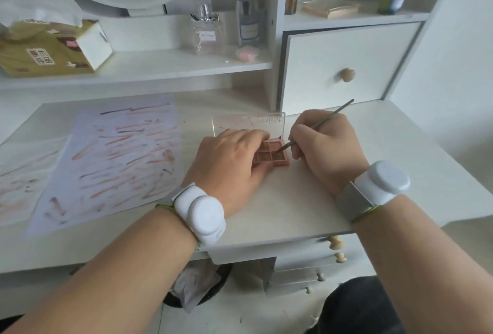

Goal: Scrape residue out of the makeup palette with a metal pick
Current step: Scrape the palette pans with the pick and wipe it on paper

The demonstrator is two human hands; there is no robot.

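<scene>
Mid-scrape, I judge. My left hand [229, 159] grips the makeup palette [270, 156] flat on the tabletop [293, 205], its clear lid propped up behind. My right hand [324, 147] pinches the metal pick [320, 125]; its long axis slants from upper right, tip down-left in a pan. Next: short, light drags.

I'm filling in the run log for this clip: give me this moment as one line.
step: scraping | left hand: holds palette on desk | right hand: grips metal pick, tip in a pan | lid: open, upright
</scene>
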